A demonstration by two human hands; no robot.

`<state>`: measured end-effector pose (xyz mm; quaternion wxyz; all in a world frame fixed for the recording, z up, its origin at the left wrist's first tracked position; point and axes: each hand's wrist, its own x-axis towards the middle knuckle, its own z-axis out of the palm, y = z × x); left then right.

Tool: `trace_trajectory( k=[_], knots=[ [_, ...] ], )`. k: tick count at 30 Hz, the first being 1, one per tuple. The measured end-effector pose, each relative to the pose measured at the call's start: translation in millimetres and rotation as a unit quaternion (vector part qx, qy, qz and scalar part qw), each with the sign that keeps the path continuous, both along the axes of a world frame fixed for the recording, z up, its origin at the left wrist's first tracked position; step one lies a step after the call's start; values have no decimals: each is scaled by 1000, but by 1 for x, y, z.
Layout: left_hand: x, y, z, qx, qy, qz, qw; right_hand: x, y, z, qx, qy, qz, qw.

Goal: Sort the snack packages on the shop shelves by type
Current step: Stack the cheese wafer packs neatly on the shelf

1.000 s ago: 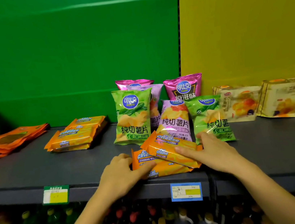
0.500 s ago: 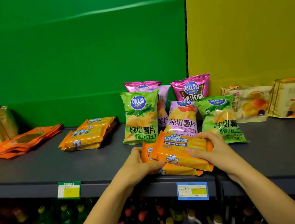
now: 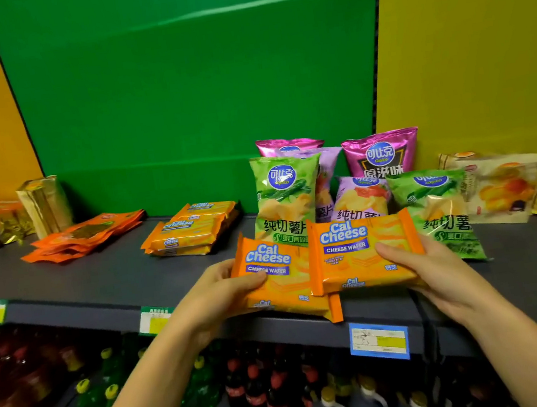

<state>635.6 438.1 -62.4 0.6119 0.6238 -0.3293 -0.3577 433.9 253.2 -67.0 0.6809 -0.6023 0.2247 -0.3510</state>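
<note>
Two orange Cal Cheese wafer packs are lifted above the shelf's front edge, faces towards me. My left hand [image 3: 218, 288] grips the left pack [image 3: 279, 279] by its left edge. My right hand [image 3: 422, 266] grips the right pack [image 3: 358, 251], which overlaps the left one. A stack of the same wafer packs [image 3: 191, 229] lies on the grey shelf [image 3: 105, 278] further left. Behind the held packs stand green chip bags [image 3: 284, 194] and pink chip bags [image 3: 381, 154].
Flat orange pouches [image 3: 87, 234] and gold packets [image 3: 44, 203] lie at the left of the shelf. Pale pastry packs [image 3: 499, 184] sit at the right. Price tags [image 3: 379, 340] hang on the shelf edge. Bottles [image 3: 252, 392] fill the shelf below.
Both hands have raised the two wafer packs off the shelf and tilted them upright towards me. The view has shifted left, showing more of the left shelf.
</note>
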Motion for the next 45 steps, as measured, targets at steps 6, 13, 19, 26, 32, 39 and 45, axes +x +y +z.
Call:
trace_trajectory(
  k=[6, 13, 19, 26, 32, 39, 45],
  knots=[
    [60, 53, 13, -57, -7, 84, 995, 37, 12, 21, -31, -9, -10, 999],
    [164, 75, 22, -124, 37, 163, 978, 109, 49, 39, -74, -3, 0, 997],
    [263, 26, 33, -106, 68, 109, 986, 197, 74, 44, -92, 22, -39, 995],
    [311, -52, 35, -35, 90, 37, 995, 262, 75, 46, -57, 47, -87, 993],
    [302, -81, 35, 20, -21, 82, 996, 294, 73, 46, -14, 81, -110, 991],
    [309, -86, 31, 80, -197, 151, 965, 325, 70, 36, -55, 141, -155, 976],
    [316, -84, 29, 79, -139, 151, 975, 333, 72, 37, -147, 263, -202, 932]
  ],
)
